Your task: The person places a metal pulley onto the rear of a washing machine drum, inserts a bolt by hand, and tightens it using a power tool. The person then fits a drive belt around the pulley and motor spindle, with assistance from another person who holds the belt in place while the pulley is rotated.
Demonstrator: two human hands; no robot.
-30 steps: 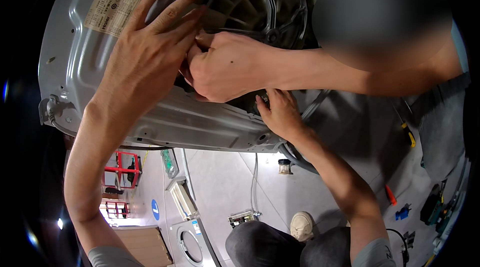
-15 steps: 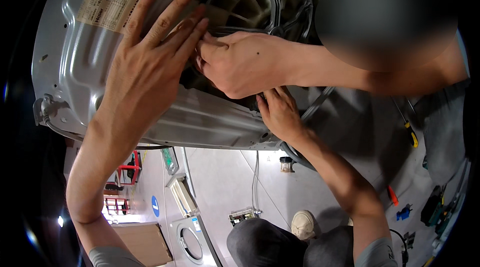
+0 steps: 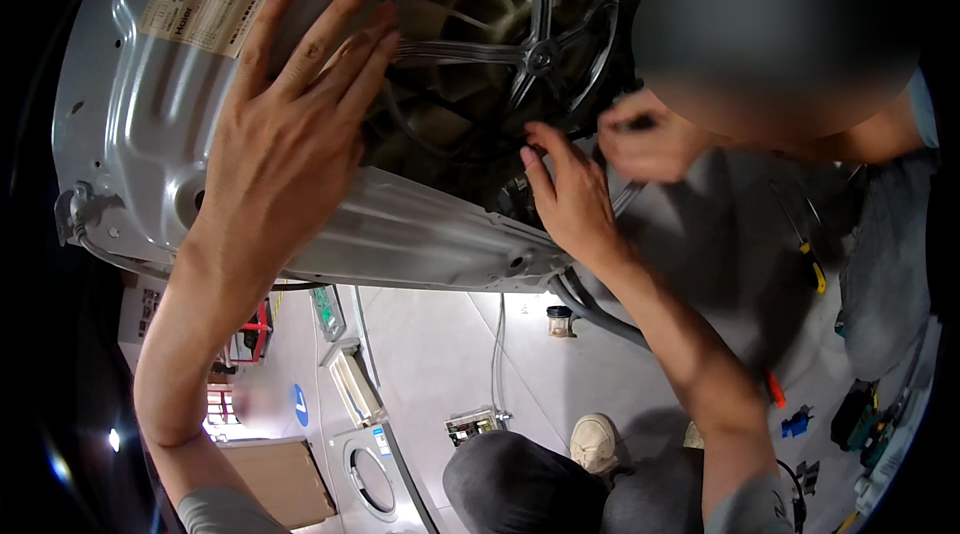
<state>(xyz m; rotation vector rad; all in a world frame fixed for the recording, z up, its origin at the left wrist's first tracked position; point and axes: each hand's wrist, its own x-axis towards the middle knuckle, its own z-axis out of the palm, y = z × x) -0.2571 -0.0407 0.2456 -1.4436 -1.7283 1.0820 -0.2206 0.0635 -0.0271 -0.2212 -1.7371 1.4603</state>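
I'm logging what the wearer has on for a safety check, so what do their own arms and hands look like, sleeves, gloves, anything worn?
Both hands are bare: no gloves, rings, watch or wristbands show on the left hand or the right hand. Both forearms are uncovered up to short grey sleeves, the left sleeve at the lower left edge and the right sleeve at the lower right. No cables or markings are on either arm.

The person is wearing grey short sleeves (image 3: 215, 514), dark grey trousers (image 3: 520, 484) and a pale cream sneaker (image 3: 597, 442); both hands, left (image 3: 285, 144) and right (image 3: 570, 199), are going bare, without gloves.
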